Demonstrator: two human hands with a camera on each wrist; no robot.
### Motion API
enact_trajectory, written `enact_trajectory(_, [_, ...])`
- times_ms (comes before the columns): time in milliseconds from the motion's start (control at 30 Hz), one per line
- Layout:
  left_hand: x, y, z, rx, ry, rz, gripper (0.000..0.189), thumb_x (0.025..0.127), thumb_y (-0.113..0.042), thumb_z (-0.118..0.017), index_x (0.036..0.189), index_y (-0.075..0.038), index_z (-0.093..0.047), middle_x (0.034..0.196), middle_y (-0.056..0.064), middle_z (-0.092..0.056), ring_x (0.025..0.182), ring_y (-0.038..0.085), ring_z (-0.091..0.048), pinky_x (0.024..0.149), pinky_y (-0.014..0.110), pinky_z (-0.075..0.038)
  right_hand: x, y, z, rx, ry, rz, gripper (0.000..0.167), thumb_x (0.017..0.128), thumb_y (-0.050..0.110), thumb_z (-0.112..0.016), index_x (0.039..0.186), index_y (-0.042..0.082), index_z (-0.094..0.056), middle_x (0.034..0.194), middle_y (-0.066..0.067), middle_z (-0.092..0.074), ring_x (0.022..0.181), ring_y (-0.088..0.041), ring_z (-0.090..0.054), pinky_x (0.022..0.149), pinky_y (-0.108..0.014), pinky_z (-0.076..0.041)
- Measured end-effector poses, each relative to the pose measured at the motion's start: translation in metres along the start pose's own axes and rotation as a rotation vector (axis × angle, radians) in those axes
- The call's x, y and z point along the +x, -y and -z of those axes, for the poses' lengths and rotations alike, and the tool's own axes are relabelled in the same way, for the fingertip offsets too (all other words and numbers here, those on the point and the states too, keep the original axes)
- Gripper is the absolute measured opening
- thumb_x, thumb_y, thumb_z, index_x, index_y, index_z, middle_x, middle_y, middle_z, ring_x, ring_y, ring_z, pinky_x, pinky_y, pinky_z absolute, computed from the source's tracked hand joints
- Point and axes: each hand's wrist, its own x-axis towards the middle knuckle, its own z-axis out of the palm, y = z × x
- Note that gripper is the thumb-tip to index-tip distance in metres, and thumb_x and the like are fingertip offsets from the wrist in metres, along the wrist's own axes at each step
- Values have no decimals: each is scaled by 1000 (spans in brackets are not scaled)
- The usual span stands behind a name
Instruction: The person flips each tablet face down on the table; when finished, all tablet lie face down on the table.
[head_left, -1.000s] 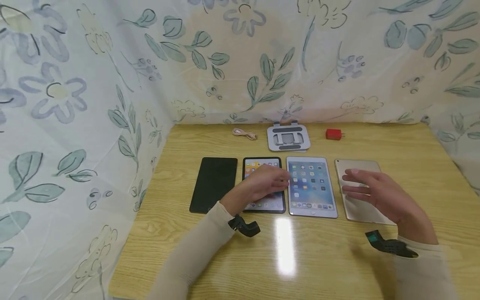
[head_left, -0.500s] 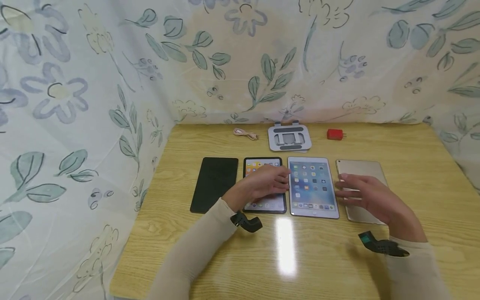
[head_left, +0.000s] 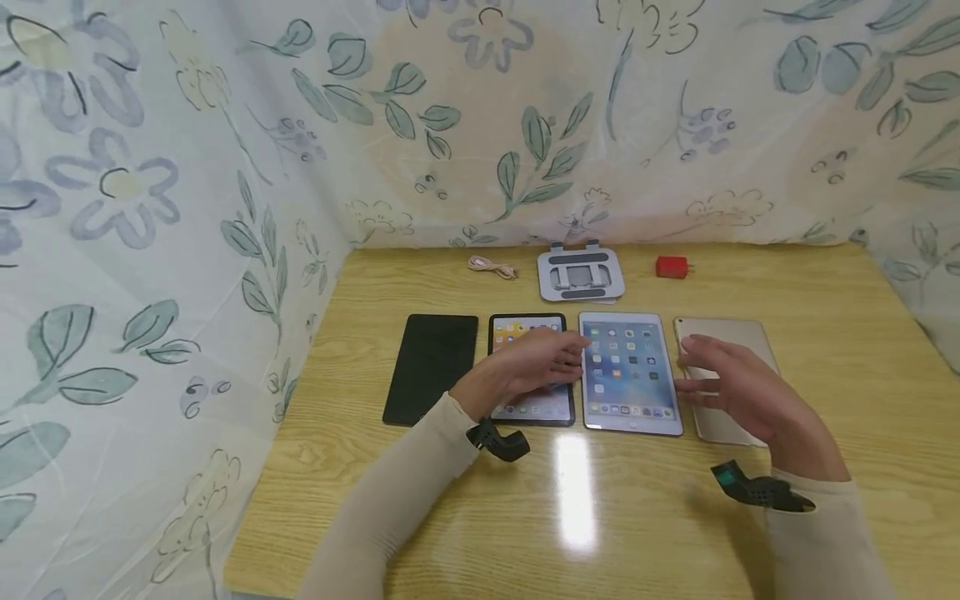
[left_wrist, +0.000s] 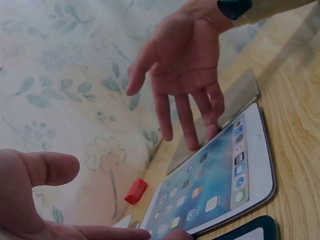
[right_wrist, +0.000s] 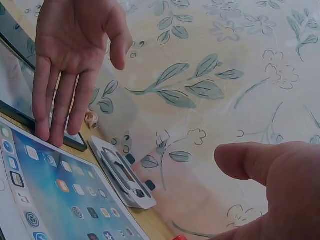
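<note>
A white tablet [head_left: 630, 375] lies flat on the table with its screen lit and icons showing. My left hand [head_left: 531, 363] is at its left edge, above a black-framed tablet [head_left: 536, 411] whose screen is also lit. Near the white tablet's right edge is my right hand [head_left: 742, 390], over a gold tablet [head_left: 738, 335] lying face down. Both palms face each other across the white tablet, fingers extended, as the left wrist view shows for the right hand [left_wrist: 187, 62]. Fingertips of each hand reach down to the tablet's sides; firm contact cannot be told.
A dark tablet [head_left: 431, 367] with a blank screen lies at the left of the row. Behind the row are a bundled cable [head_left: 491, 267], a folded grey stand [head_left: 580, 260] and a red charger plug [head_left: 671, 267]. Flowered cloth [head_left: 465, 125] hangs behind the wooden table [head_left: 480, 508].
My right hand has moved left, from above the gold tablet toward the white tablet's right edge. The left hand has stayed almost where it was.
</note>
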Motion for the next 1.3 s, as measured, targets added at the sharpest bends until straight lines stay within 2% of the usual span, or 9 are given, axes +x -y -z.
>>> enact_trajectory(333, [3, 0, -6, 9, -28, 17, 63, 112, -25, -61, 164, 5, -41, 169, 28, -40, 152, 41, -50, 127, 46, -46, 0, -9, 7, 58, 33, 15, 89, 117, 61, -31, 174, -2, -5, 176, -35, -25, 157, -59, -34, 118, -60, -51])
enact_trajectory(467, [7, 2, -9, 15, -17, 23, 63, 112, -26, -62, 164, 3, -42, 169, 28, -42, 154, 43, -48, 126, 48, -47, 1, -10, 12, 144, 64, 13, 88, 116, 62, -33, 176, 4, -6, 179, -32, -15, 159, -60, -28, 112, -52, -59])
enact_trajectory(567, [9, 2, -13, 32, 6, 35, 62, 113, -28, -61, 164, 1, -43, 171, 28, -40, 157, 43, -46, 125, 51, -48, 0, -10, 12, 223, 85, 29, 85, 116, 62, -32, 177, 9, -4, 180, -30, -11, 154, -54, -40, 104, -41, -64])
enact_trajectory(700, [10, -1, -21, 93, 1, 33, 60, 113, -30, -61, 163, -1, -46, 172, 24, -42, 157, 41, -46, 124, 53, -49, 0, -8, 11, 278, 100, 58, 82, 117, 60, -32, 177, 13, -4, 180, -28, -10, 142, -33, -53, 101, -36, -64])
enact_trajectory(833, [9, -10, -34, 83, -6, -27, 56, 113, -29, -61, 160, -2, -51, 169, 19, -47, 155, 40, -48, 125, 55, -47, -2, -3, 9, 290, 95, 71, 79, 117, 60, -32, 177, 15, -8, 181, -25, -9, 150, -42, -41, 100, -37, -64])
enact_trajectory(933, [8, -19, -48, 26, 45, -71, 54, 114, -28, -58, 161, -2, -50, 168, 17, -50, 155, 38, -49, 128, 55, -44, -3, 2, 6, 287, 92, 84, 77, 117, 59, -30, 177, 14, -11, 181, -24, -9, 156, -51, -28, 98, -36, -63])
enact_trajectory(1033, [8, -28, -64, 3, 102, -89, 53, 115, -29, -54, 162, -3, -48, 166, 15, -53, 155, 35, -50, 128, 54, -44, -3, 7, 3, 286, 95, 101, 72, 118, 57, -30, 175, 15, -16, 180, -25, -8, 156, -54, -25, 97, -34, -61])
enact_trajectory(1133, [8, -34, -78, -6, 120, -107, 53, 115, -29, -53, 160, -1, -51, 163, 17, -57, 153, 34, -54, 126, 52, -47, -4, 12, -1, 292, 91, 118, 61, 118, 55, -31, 168, 20, -28, 178, -23, -10, 153, -49, -30, 96, -34, -60])
enact_trajectory(1300, [7, -39, -91, 11, 71, -127, 54, 113, -32, -56, 154, 3, -56, 156, 19, -62, 146, 34, -60, 118, 50, -55, -7, 19, -4, 275, 78, 157, 41, 119, 51, -33, 150, 28, -46, 163, -6, -34, 136, -29, -49, 97, -39, -60])
